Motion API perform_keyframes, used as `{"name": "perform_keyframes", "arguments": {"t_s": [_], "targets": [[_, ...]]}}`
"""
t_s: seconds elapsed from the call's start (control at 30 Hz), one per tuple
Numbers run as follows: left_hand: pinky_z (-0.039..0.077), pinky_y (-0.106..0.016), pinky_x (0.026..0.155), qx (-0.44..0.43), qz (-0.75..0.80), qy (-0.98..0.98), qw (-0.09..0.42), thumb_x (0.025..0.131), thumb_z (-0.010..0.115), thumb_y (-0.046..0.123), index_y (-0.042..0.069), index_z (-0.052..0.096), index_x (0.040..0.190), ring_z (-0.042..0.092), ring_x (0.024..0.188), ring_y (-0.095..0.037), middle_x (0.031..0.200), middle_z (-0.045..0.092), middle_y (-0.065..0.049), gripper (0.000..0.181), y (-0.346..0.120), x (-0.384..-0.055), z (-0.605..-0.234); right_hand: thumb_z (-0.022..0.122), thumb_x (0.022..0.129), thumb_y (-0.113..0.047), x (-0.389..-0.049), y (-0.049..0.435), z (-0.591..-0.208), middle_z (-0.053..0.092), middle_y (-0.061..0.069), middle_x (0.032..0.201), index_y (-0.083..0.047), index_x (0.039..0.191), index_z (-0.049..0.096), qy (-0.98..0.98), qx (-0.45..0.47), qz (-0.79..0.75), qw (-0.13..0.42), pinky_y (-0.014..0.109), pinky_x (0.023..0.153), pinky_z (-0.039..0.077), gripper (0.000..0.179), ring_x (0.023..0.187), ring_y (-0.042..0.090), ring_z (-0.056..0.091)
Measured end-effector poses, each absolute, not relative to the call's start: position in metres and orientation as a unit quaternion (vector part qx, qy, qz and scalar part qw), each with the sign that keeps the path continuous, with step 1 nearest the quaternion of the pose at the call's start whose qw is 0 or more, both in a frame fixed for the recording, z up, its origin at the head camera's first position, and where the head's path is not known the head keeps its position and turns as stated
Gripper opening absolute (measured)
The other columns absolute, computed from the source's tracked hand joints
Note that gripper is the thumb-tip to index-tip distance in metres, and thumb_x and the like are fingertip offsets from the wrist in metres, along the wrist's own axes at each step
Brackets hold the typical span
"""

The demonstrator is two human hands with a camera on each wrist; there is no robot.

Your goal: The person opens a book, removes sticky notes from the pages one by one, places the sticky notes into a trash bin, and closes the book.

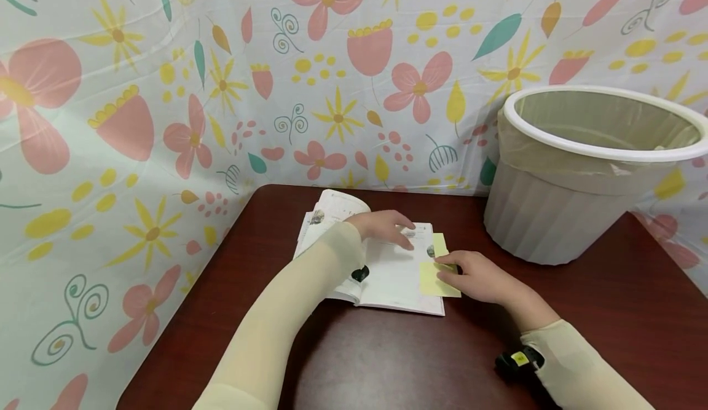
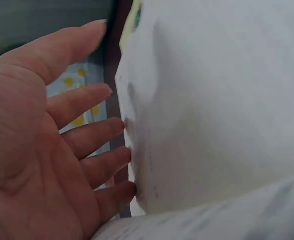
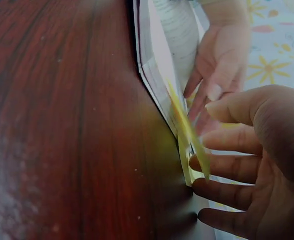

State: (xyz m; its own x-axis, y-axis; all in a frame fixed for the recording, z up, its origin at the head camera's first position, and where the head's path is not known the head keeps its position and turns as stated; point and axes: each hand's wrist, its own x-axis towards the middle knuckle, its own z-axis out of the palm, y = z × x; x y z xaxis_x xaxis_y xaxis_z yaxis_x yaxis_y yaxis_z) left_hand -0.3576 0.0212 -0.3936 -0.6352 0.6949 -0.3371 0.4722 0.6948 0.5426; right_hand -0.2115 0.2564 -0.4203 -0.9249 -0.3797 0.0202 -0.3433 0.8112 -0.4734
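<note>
An open book point(image 1: 393, 275) lies on the table with white pages and small pictures. My left hand point(image 1: 381, 227) reaches over it, palm toward the pages, its fingers spread and lightly bent. In the left wrist view the left fingertips point(image 2: 117, 125) come right at the page edge. Two yellow sticky notes lie at the book's right side: a square sticky note point(image 1: 431, 281) over the page edge, and a second sticky note point(image 1: 439, 243) poking out behind it. My right hand point(image 1: 475, 276) is at their right edge; its fingers touch the tilted note point(image 3: 187, 130), the thumb standing apart from it.
A grey bin point(image 1: 544, 207) with a white rim and a liner stands on the table point(image 1: 376, 361) at the back right. A floral curtain point(image 1: 354, 121) hangs behind and to the left. Black straps sit on both wrists.
</note>
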Motion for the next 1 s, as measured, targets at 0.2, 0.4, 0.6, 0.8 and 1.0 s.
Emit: {"name": "perform_keyframes", "arguments": {"t_s": [0.2, 0.4, 0.6, 0.8, 1.0], "targets": [[0.031, -0.038, 0.125, 0.335, 0.128, 0.897, 0.256, 0.082, 0.083, 0.045, 0.034, 0.053, 0.151, 0.033, 0.154, -0.015, 0.163, 0.041, 0.008, 0.076, 0.025, -0.346, -0.397, 0.07, 0.096, -0.023, -0.213, 0.257, -0.424, 0.068, 0.009, 0.104, 0.001, 0.126, 0.072, 0.958, -0.178, -0.225, 0.017, 0.032, 0.075, 0.048, 0.038, 0.085, 0.016, 0.057], [0.027, -0.038, 0.127, 0.324, 0.101, 0.902, 0.268, 0.081, 0.084, 0.044, 0.039, 0.048, 0.153, 0.026, 0.158, -0.013, 0.167, 0.034, 0.009, 0.081, 0.029, -0.343, -0.395, 0.07, 0.093, -0.019, -0.216, 0.259, -0.427, 0.071, 0.013, 0.107, 0.0, 0.117, 0.075, 0.963, -0.149, -0.225, 0.007, 0.042, 0.083, 0.054, 0.031, 0.095, 0.025, 0.065], [0.028, -0.038, 0.127, 0.328, 0.1, 0.901, 0.264, 0.08, 0.085, 0.045, 0.039, 0.049, 0.152, 0.027, 0.157, -0.013, 0.167, 0.035, 0.009, 0.081, 0.03, -0.343, -0.398, 0.062, 0.093, -0.007, -0.215, 0.258, -0.427, 0.075, 0.011, 0.111, -0.006, 0.11, 0.079, 0.954, -0.166, -0.249, -0.015, 0.05, 0.091, 0.055, 0.023, 0.107, 0.031, 0.069], [0.028, -0.039, 0.127, 0.324, 0.105, 0.901, 0.267, 0.08, 0.085, 0.045, 0.04, 0.049, 0.152, 0.027, 0.157, -0.014, 0.167, 0.035, 0.008, 0.081, 0.029, -0.344, -0.398, 0.059, 0.097, -0.006, -0.211, 0.254, -0.423, 0.075, 0.002, 0.096, -0.01, 0.116, 0.078, 0.944, -0.193, -0.267, -0.002, 0.031, 0.076, 0.054, 0.027, 0.081, 0.014, 0.064], [0.028, -0.041, 0.126, 0.314, 0.115, 0.901, 0.277, 0.079, 0.086, 0.045, 0.042, 0.049, 0.151, 0.026, 0.158, -0.014, 0.168, 0.033, 0.009, 0.081, 0.028, -0.344, -0.398, 0.057, 0.098, -0.006, -0.206, 0.25, -0.421, 0.062, -0.003, 0.071, -0.009, 0.12, 0.077, 0.936, -0.208, -0.284, 0.022, 0.022, 0.057, 0.042, 0.029, 0.049, 0.002, 0.036]]}}
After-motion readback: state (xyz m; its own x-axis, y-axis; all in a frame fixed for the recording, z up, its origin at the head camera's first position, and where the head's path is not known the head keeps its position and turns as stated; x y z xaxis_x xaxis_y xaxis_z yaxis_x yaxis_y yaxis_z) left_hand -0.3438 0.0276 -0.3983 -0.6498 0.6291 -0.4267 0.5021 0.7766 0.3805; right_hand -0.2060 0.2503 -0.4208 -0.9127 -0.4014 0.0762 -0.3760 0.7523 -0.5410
